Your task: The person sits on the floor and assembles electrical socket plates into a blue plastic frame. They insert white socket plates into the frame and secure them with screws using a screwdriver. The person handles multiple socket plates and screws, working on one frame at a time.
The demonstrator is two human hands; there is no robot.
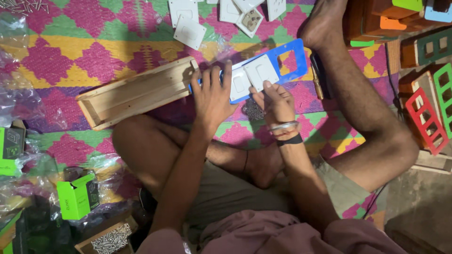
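The left hand [212, 96] lies flat with its fingers spread across the near end of a blue plastic plate [287, 77], pressing it down where the plate meets a long wooden box [136, 94]. Its grip closes on nothing; the palm and fingertips only rest on the plate and the box edge. The right hand [278, 103] sits just beside it, to its right, with the fingers bent and the fingertips pushing on a white switch [260, 71] seated in the plate. Whether that grip pinches the switch or only presses it cannot be told. A 2nd white switch [239, 83] sits in the plate between the 2 hands, touching the first one. Beyond the right hand, the far end of the plate shows 1 open square cut-out. The right wrist wears a metal bangle [284, 126] and a black band [289, 139].

The wooden box stretches away to the left of the left hand, lying open side up on a patterned mat [94, 42] in pink, yellow and green. Farther ahead of both hands, several loose white switches [189, 32] lie on the mat. Well to the right of the right hand stand wooden boxes with a red plate [426, 120] and green ones. Near the person's left knee are a green carton [77, 196] and a box of screws [110, 239].
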